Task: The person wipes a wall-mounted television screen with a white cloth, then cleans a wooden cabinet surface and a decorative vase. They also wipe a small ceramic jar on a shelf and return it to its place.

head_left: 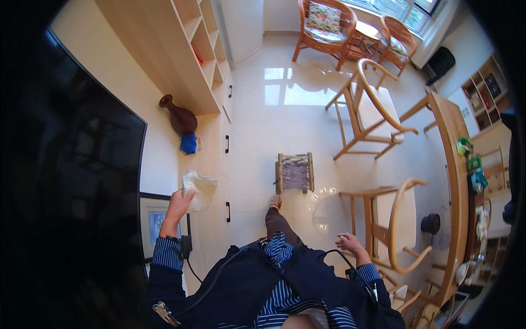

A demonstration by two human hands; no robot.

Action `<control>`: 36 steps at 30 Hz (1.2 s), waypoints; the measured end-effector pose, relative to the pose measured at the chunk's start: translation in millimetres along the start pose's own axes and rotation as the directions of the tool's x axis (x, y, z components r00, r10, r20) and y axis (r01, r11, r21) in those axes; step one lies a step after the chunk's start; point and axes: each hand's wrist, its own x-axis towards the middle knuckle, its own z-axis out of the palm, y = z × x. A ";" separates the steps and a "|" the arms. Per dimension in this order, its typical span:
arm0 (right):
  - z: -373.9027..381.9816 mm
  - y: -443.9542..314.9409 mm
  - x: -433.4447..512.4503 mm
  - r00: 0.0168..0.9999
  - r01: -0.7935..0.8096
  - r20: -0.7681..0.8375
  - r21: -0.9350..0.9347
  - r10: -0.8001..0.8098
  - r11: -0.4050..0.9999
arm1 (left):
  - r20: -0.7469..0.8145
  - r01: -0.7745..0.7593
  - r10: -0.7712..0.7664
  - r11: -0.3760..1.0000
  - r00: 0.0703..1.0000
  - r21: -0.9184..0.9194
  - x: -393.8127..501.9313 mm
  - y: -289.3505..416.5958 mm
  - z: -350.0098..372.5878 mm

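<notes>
A white textured cloth point(200, 191) is gripped in my left hand point(179, 204), over the light wood top of a low cabinet point(199, 246). Beyond it on that top sit a blue item point(188, 144), perhaps a packet or folded cloth, and a dark brown vase point(181, 117) that appears tilted in this wide view. A framed picture point(157, 224) stands by my left wrist against the wall. My right hand point(349, 242) hangs at my right side with its fingers partly curled and apart, holding nothing, near a wooden armchair point(382, 226).
A small stool with a woven seat point(296, 172) stands on the tiled floor just past my foot. To the left hangs a large black television point(82, 172). Another wooden armchair point(370, 111) and a long wooden table point(448, 123) are on the right. Rattan chairs point(326, 28) stand by the window.
</notes>
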 end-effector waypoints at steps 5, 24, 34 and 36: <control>-30.8 -142.2 83.9 0.979 0.202 0.027 -0.097 -0.201 0.974 | -0.018 0.078 -0.078 0.996 0.997 0.030 72.1 27.8 -15.4; 136.6 -608.6 165.3 0.633 0.736 0.529 -0.187 -0.564 0.651 | 0.178 0.163 -0.194 0.971 0.965 0.174 233.8 39.4 -54.9; 324.6 -713.6 124.7 0.207 0.953 0.896 -0.094 -0.392 0.287 | 0.086 0.024 -0.046 0.970 0.995 0.242 286.6 76.6 -49.0; 350.2 -719.7 126.8 0.206 0.946 0.913 -0.094 -0.351 0.309 | 0.036 0.047 -0.055 0.983 0.998 0.178 290.1 77.4 -44.2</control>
